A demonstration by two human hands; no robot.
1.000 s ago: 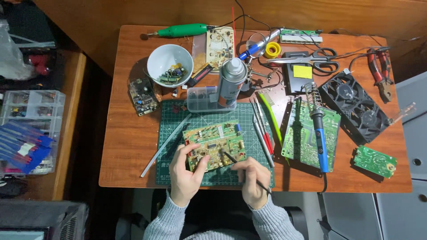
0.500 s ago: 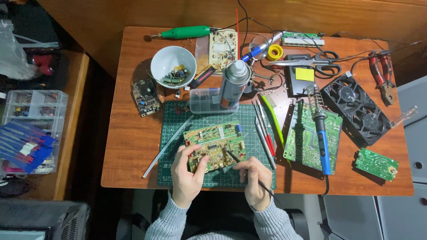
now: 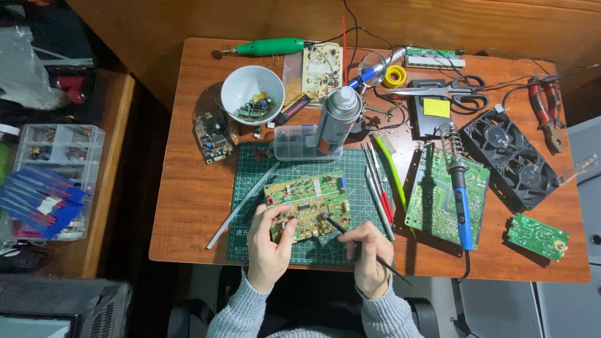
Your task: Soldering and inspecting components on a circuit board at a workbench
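Note:
A green and tan circuit board lies on a dark green cutting mat near the table's front edge. My left hand holds the board's lower left corner, thumb on top. My right hand grips a thin black brush like a pen; its tip touches the board's right middle part.
Behind the mat stand a spray can, a clear box and a white bowl of parts. To the right lie tweezers, a blue soldering iron on a second board, twin fans, scissors and pliers.
Both hands stay on the board and the brush; the brush tip has shifted only slightly on the board. The camera view has drifted a little.

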